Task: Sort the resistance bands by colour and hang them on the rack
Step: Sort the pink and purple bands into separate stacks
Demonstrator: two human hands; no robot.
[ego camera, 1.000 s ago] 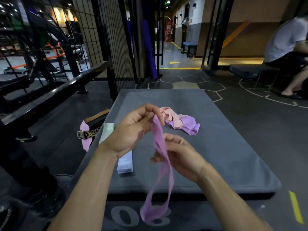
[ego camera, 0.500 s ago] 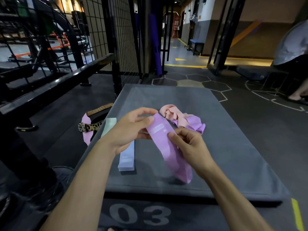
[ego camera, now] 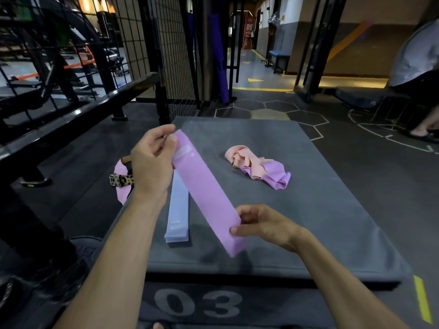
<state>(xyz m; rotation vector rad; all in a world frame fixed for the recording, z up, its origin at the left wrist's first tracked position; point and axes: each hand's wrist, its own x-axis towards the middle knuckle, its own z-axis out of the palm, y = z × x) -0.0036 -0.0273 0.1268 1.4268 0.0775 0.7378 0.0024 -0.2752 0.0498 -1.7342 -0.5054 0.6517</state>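
In the head view, a purple band [ego camera: 204, 193] was held stretched flat between both hands above the counter [ego camera: 332, 210], whereas a second before it had hung as a loose twisted loop and half a second before it had been only partly smoothed; the straightening was judged to mean that this band had been readied for laying on a sorted stack, not yet for the rack. Its far end was pinched by the fingers of the left hand [ego camera: 152, 162], and its near end was clamped between thumb and fingers of the right hand [ego camera: 263, 224]. Under the band, on the counter, a flat stack of pale blue bands [ego camera: 178, 214] was seen, already sorted. To the right of the band and further away, a crumpled heap of peach bands [ego camera: 244, 157] and purple bands [ego camera: 275, 176] lay tangled together, still to be separated. Left of the band, off the counter's edge, a leopard-print belt [ego camera: 121, 180] with pink lining was seen. Further left, a black rail [ego camera: 71, 119] and wire grid ran along; whether this served as the rack could not be told. Nothing was seen blocking the hands.
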